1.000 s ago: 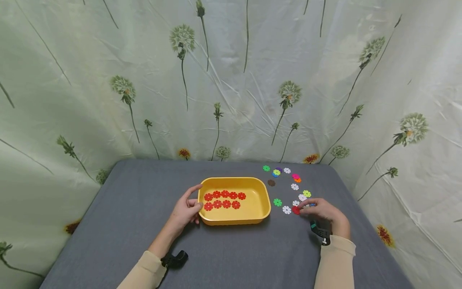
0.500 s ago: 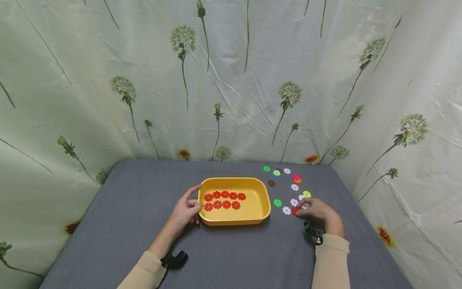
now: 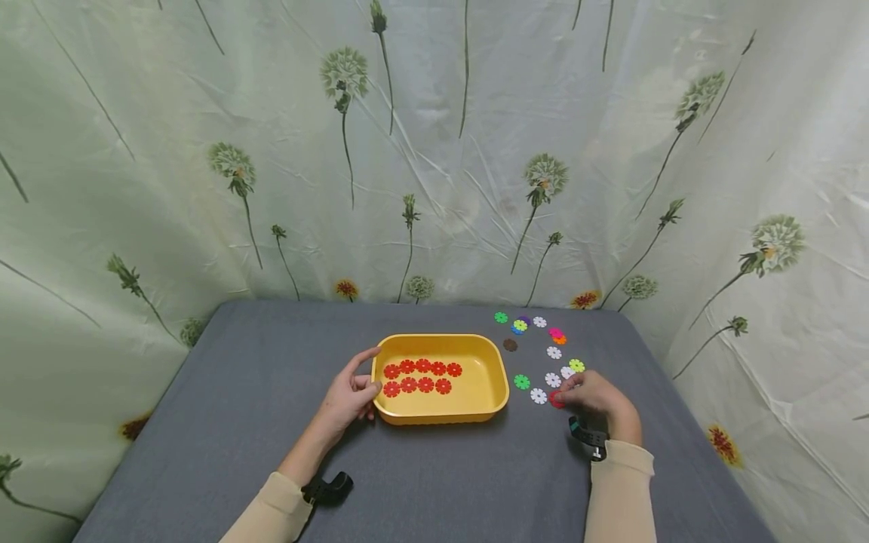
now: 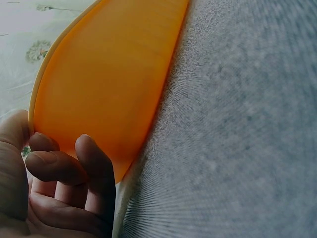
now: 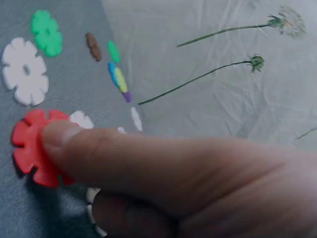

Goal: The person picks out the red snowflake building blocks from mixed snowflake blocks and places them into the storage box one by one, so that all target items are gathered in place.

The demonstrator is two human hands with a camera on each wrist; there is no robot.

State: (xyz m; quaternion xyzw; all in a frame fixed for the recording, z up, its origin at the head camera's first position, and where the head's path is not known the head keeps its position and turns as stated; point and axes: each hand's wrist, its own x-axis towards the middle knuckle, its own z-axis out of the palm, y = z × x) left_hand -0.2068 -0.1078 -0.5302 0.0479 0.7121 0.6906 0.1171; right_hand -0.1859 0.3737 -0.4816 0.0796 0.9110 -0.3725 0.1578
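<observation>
A yellow plastic tray stands mid-table, with two rows of red flower-shaped discs lying in its left and middle part. My left hand holds the tray's left end by the rim; in the left wrist view its curled fingers lie against the tray's orange-looking outer wall. To the right of the tray, my right hand pinches a single red flower disc, thumb on its upper face. The disc looks tilted, its shadow on the cloth below. The fingers under it are mostly hidden.
Loose flower discs lie around the right hand: white, green and yellow-green ones. Farther back are a brown disc, a pink disc and a small overlapping group. A dandelion-print curtain borders the grey table.
My right hand has moved slightly left and now has the red disc pinched and tipped up. A white disc beside it has shifted a little. Left hand and tray have stayed put.
</observation>
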